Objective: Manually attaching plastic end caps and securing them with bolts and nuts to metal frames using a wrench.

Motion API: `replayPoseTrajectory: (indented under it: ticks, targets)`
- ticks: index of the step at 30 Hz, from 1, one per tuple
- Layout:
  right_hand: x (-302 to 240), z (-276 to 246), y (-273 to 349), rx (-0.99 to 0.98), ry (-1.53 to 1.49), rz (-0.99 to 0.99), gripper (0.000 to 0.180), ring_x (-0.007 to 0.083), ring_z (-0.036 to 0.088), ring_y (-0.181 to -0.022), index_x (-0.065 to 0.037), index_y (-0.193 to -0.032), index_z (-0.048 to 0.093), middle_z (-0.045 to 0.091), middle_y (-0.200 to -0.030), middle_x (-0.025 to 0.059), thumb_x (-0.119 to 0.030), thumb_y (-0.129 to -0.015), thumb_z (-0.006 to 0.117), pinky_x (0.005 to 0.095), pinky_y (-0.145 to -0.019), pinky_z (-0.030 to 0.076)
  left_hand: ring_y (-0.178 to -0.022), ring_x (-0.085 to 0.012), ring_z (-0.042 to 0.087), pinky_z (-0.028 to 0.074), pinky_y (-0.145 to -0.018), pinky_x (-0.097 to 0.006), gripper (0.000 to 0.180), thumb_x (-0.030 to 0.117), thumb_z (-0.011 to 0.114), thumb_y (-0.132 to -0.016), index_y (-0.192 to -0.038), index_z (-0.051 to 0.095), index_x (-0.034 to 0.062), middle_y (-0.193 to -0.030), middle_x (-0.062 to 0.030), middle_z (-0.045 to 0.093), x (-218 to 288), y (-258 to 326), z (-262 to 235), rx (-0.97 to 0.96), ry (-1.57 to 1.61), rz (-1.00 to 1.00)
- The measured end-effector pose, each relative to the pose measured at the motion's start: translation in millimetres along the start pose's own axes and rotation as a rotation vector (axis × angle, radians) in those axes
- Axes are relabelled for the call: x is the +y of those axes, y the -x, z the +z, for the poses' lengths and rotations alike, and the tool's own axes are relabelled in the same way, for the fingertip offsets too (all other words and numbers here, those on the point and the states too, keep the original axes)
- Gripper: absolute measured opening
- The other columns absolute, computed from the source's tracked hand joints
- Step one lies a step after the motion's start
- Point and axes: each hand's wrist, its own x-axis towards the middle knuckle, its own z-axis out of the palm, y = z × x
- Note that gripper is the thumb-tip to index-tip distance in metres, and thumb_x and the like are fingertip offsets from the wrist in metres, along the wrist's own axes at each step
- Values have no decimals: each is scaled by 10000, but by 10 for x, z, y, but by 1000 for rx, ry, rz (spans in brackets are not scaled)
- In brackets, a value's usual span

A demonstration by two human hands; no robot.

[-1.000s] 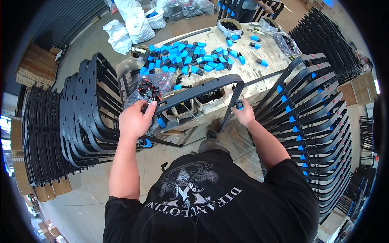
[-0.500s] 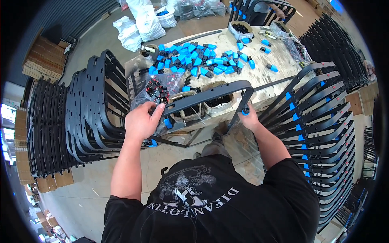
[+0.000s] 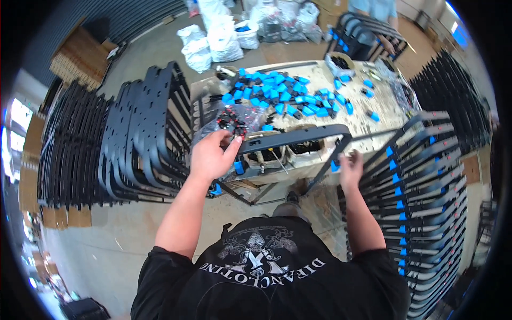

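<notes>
A black U-shaped metal frame (image 3: 298,137) stands before me at the table's near edge, its top bar running left to right. My left hand (image 3: 210,157) is closed around its left corner, thumb toward the bar; the corner itself is hidden by the fingers. On the frame's right leg sits a blue-and-black end piece (image 3: 335,166). Just right of that leg is my right hand (image 3: 351,169), apart from it, fingers curled and slightly blurred; what they hold, if anything, does not show. Beside my left fingertips lies a clear plastic bag of small black-and-red parts (image 3: 232,121).
Blue-and-black end pieces (image 3: 285,90) are heaped on the wooden table (image 3: 368,125). Tubs of black parts (image 3: 306,154) stand behind the bar. Black frames are stacked at left (image 3: 138,128) and right (image 3: 421,197). Another person (image 3: 378,8) stands at the far right, beyond white sacks (image 3: 224,40).
My right hand has come off the end piece on the right leg and moved a little right. My left hand keeps to the frame's left corner. The whole view has shifted.
</notes>
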Motion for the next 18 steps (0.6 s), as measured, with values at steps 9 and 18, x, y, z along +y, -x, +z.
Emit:
replayPoseTrajectory:
  ticks: [9,18]
  targets:
    - [-2785,1060,-720,-554,-58,-550,245,154,658,-847,-2,-1073,640,689,-933,82,-194,-930,689,311,-798,529,-788,-83,578,477,-728,-239,77,12,619,-949,-1022,638,-7,-906,-11,646,-573,155,68,469,854,77]
    - [-1979,2674,-1251,-1058,782,-493,345,352,709,-921,-29,-1006,723,736,-966,199,-318,-819,696,437,-843,559,-779,-105,616,506,-721,-252,91,65,599,-983,-1049,643,20,-909,-38,666,-695,-73,-116,175,961,-245]
